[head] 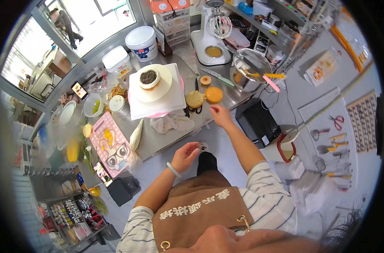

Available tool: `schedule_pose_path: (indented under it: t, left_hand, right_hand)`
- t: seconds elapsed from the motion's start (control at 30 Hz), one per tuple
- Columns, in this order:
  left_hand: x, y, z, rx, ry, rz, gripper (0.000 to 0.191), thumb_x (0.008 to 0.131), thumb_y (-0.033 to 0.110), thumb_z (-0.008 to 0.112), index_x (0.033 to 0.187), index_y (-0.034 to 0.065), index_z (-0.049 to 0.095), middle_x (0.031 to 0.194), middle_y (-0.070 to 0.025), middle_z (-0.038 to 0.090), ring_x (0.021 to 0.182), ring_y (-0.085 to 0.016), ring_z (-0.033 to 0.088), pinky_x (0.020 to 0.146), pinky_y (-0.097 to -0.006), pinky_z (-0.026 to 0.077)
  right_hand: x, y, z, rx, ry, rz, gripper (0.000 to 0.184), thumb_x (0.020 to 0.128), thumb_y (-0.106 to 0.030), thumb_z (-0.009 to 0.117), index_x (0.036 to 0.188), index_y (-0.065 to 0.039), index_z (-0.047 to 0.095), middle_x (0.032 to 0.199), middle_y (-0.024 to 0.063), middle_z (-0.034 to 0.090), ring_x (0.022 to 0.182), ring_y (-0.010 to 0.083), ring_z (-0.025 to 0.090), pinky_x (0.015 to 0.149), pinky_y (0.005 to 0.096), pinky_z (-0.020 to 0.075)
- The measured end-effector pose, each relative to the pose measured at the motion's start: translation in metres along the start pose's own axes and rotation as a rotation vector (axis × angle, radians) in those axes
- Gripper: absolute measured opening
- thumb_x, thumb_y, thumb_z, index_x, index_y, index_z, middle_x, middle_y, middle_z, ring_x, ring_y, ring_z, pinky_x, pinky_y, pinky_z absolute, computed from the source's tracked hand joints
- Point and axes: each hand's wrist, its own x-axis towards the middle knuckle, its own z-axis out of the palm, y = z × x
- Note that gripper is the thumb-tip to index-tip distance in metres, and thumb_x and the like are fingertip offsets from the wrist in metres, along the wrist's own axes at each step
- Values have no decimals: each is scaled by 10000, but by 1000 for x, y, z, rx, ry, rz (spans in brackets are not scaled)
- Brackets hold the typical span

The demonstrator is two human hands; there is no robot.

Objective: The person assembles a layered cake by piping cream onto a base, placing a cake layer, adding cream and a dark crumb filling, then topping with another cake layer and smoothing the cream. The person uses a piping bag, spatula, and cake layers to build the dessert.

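Observation:
My right hand [222, 115], fingers loosely bent and no object visible in it, hovers at the table's front edge. Just beyond it are an orange-brown round sponge cake layer [213, 95] and a paler layer [194, 99]. My left hand [185, 157] is held in front of my apron, thumb apart from the fingers and nothing in it. On a round white cake stand [162, 91] sits a small cake [149, 78] with a white cream rim and a dark crumbly top. A white cloth [173, 122] lies before the stand, left of the cake layers.
A filled piping bag [137, 134] lies beside a pink cutting board [112, 145] with yellow fruit pieces. A green-handled knife [217, 77] rests near a steel mixing bowl [250, 71]. Behind stands a stand mixer [210, 52]. Beyond the window a person [65, 25] walks.

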Motion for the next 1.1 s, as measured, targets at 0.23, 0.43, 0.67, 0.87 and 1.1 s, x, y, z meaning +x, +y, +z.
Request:
schedule_pose_path:
  t: [0.23, 0.43, 0.67, 0.87, 1.1]
  left_hand:
    - [103, -19, 8, -252, 78, -227, 305, 1042, 153, 607, 1310, 6, 617, 1220, -63, 687, 1098, -128, 628, 988, -292, 500]
    - [143, -13, 21, -328, 32, -287, 321, 1046, 163, 606, 1328, 8, 607, 1237, -75, 677, 1125, -141, 617, 997, -310, 500]
    - [170, 11, 16, -434, -20, -413, 433, 1072, 240, 555, 1465, 69, 494, 1410, -70, 577, 1265, -176, 561, 1055, -320, 448]
    - [189, 39, 18, -1111, -23, -232, 636, 1077, 458, 456, 1586, 115, 286, 1600, -74, 379, 1464, -232, 392, 1190, -415, 323]
    - [145, 52, -29, -1277, -93, -222, 654, 1060, 481, 437, 1556, 62, 356, 1564, -120, 437, 1431, -286, 450, 1196, -466, 345]
  right_hand:
    - [143, -1, 69, -282, -320, -64, 605, 841, -317, 773, 1339, -32, 581, 1265, 210, 641, 1196, 380, 603, 1005, 460, 504]
    - [142, 2, 72, -330, -467, 85, 692, 762, -330, 843, 1339, -50, 583, 1273, 214, 627, 1192, 376, 605, 1002, 459, 511]
    - [134, -10, 24, 62, -485, 120, 411, 759, -255, 803, 1130, -127, 682, 1076, 109, 679, 933, 335, 698, 790, 463, 549]
    - [77, -77, -59, -121, -355, -488, 396, 753, -191, 810, 1119, -145, 667, 1000, 71, 615, 917, 294, 644, 750, 442, 483]
    - [41, -135, -77, 22, -358, -717, 476, 736, -284, 878, 1145, -135, 685, 1043, 49, 620, 846, 234, 607, 738, 391, 431]
